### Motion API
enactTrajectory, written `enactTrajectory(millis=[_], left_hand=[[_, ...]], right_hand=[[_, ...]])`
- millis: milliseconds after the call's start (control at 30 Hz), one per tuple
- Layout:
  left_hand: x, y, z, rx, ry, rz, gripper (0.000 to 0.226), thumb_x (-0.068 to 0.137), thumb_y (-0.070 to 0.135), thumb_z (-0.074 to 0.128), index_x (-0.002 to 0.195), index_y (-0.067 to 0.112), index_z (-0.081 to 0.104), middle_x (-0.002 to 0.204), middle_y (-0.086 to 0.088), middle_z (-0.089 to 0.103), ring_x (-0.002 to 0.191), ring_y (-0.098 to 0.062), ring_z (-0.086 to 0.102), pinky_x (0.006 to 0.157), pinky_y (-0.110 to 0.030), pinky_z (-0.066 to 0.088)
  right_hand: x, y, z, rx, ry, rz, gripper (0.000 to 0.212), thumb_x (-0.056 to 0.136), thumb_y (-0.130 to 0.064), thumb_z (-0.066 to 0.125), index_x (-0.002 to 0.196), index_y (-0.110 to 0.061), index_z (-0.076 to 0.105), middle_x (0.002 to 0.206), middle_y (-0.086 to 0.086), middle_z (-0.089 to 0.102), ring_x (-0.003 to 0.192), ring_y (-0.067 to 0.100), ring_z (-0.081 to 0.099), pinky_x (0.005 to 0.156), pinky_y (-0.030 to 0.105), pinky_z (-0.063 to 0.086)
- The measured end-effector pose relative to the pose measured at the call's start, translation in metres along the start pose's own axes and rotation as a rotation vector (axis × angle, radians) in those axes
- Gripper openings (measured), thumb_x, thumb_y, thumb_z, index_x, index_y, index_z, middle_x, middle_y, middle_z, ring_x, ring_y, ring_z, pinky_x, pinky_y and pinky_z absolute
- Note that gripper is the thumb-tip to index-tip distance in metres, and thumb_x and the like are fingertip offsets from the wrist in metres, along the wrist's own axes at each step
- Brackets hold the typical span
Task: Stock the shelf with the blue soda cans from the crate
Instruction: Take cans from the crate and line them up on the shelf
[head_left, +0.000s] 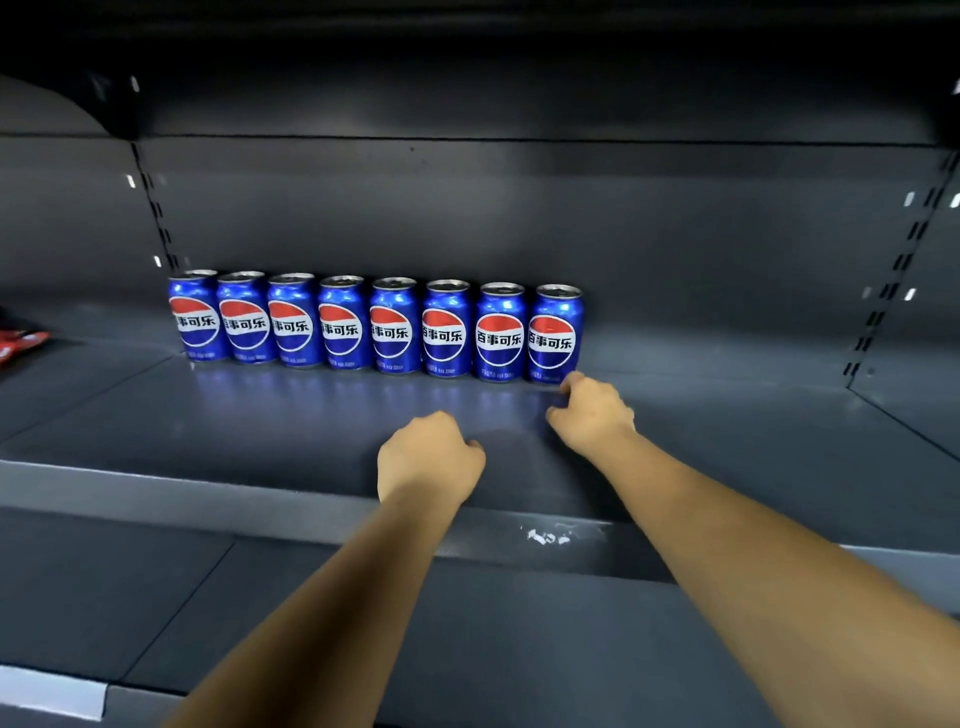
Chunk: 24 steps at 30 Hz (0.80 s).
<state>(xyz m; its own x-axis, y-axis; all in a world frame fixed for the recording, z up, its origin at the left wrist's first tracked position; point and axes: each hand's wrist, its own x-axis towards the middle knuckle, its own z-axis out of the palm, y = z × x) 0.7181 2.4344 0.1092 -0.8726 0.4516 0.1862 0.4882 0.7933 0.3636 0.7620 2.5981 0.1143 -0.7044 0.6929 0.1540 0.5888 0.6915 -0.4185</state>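
Several blue soda cans (343, 322) stand upright in a row against the back wall of the dark grey shelf (260, 431), labels facing me. The rightmost can (555, 332) ends the row. My right hand (589, 413) hovers just in front of that can's base, fingers loosely curled and holding nothing; its fingertips are close to the can, but touching cannot be told. My left hand (428, 457) is over the shelf's front half, fingers curled into a loose fist, empty. The crate is not in view.
The shelf's bare board stretches to the right of the row up to the side panel (904, 332). A red packet (21, 340) lies on the neighbouring shelf at far left. A lower shelf (208, 597) sticks out below my arms. An upper shelf overhangs.
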Motion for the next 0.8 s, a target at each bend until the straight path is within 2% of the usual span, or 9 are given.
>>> enactTrajectory(millis=[133,233,300,367,533,600,633,733,800], left_hand=[[-0.003,-0.001,0.000,-0.033,0.027,0.015,0.015,0.090,0.023,0.047,0.092,0.010,0.054,0.100,-0.010,0.064,0.091,-0.031,0.059,0.072,-0.030,0.042],[-0.010,-0.002,-0.003,-0.091,0.103,0.030,0.018,0.091,0.023,0.047,0.099,0.008,0.055,0.101,-0.012,0.065,0.092,-0.033,0.059,0.069,-0.031,0.041],[-0.018,-0.002,-0.004,-0.100,0.185,0.066,0.021,0.093,0.023,0.044,0.106,0.008,0.052,0.100,-0.012,0.065,0.089,-0.032,0.059,0.066,-0.031,0.038],[-0.029,-0.004,-0.003,-0.060,0.218,0.135,0.024,0.096,0.024,0.040,0.111,0.009,0.051,0.104,-0.010,0.064,0.094,-0.031,0.058,0.071,-0.033,0.037],[-0.065,-0.015,0.005,0.082,0.136,0.284,0.031,0.099,0.024,0.031,0.120,0.014,0.052,0.123,-0.004,0.051,0.114,-0.024,0.044,0.094,-0.032,0.032],[-0.078,-0.020,-0.002,0.142,0.058,0.355,0.033,0.100,0.024,0.032,0.124,0.012,0.050,0.126,-0.006,0.049,0.118,-0.024,0.042,0.099,-0.033,0.030],[-0.084,-0.022,-0.007,0.193,0.006,0.399,0.035,0.099,0.025,0.034,0.129,0.011,0.046,0.130,-0.007,0.047,0.122,-0.025,0.040,0.103,-0.035,0.028],[-0.104,-0.033,-0.025,0.290,-0.111,0.489,0.055,0.096,0.022,0.040,0.147,0.012,0.023,0.146,-0.009,0.033,0.136,-0.027,0.028,0.111,-0.041,0.023],[-0.120,-0.042,-0.036,0.263,-0.096,0.506,0.060,0.095,0.019,0.041,0.150,0.014,0.016,0.149,-0.009,0.030,0.137,-0.027,0.027,0.112,-0.040,0.024]], right_hand=[[-0.028,-0.002,-0.002,-0.007,-0.042,-0.044,0.028,0.089,-0.024,0.055,0.115,-0.013,0.054,0.120,0.011,0.057,0.112,0.031,0.053,0.094,0.038,0.045],[-0.049,-0.008,-0.004,0.010,-0.042,-0.071,0.025,0.088,-0.022,0.057,0.110,-0.012,0.057,0.116,0.012,0.060,0.107,0.031,0.056,0.089,0.036,0.048],[-0.066,-0.012,-0.005,-0.029,-0.070,-0.117,0.026,0.089,-0.020,0.054,0.113,-0.010,0.059,0.116,0.014,0.061,0.106,0.032,0.057,0.087,0.035,0.049],[-0.083,-0.014,-0.007,-0.084,-0.098,-0.155,0.030,0.093,-0.021,0.049,0.118,-0.009,0.059,0.117,0.015,0.061,0.107,0.032,0.057,0.087,0.036,0.049],[-0.126,-0.016,-0.015,-0.180,-0.127,-0.158,0.037,0.102,-0.030,0.033,0.115,-0.005,0.056,0.118,0.018,0.061,0.109,0.033,0.055,0.087,0.034,0.044],[-0.147,-0.017,-0.021,-0.255,-0.154,-0.139,0.035,0.100,-0.032,0.037,0.119,-0.008,0.054,0.124,0.015,0.058,0.114,0.033,0.053,0.092,0.034,0.042],[-0.158,-0.017,-0.024,-0.305,-0.180,-0.138,0.036,0.097,-0.031,0.043,0.124,-0.009,0.050,0.129,0.014,0.054,0.120,0.032,0.049,0.096,0.034,0.040],[-0.189,-0.022,-0.032,-0.362,-0.238,-0.140,0.061,0.091,-0.029,0.055,0.143,-0.011,0.031,0.147,0.010,0.034,0.136,0.029,0.032,0.108,0.035,0.033],[-0.210,-0.027,-0.036,-0.304,-0.241,-0.115,0.065,0.091,-0.028,0.056,0.147,-0.014,0.025,0.148,0.009,0.034,0.133,0.027,0.036,0.105,0.032,0.036]])
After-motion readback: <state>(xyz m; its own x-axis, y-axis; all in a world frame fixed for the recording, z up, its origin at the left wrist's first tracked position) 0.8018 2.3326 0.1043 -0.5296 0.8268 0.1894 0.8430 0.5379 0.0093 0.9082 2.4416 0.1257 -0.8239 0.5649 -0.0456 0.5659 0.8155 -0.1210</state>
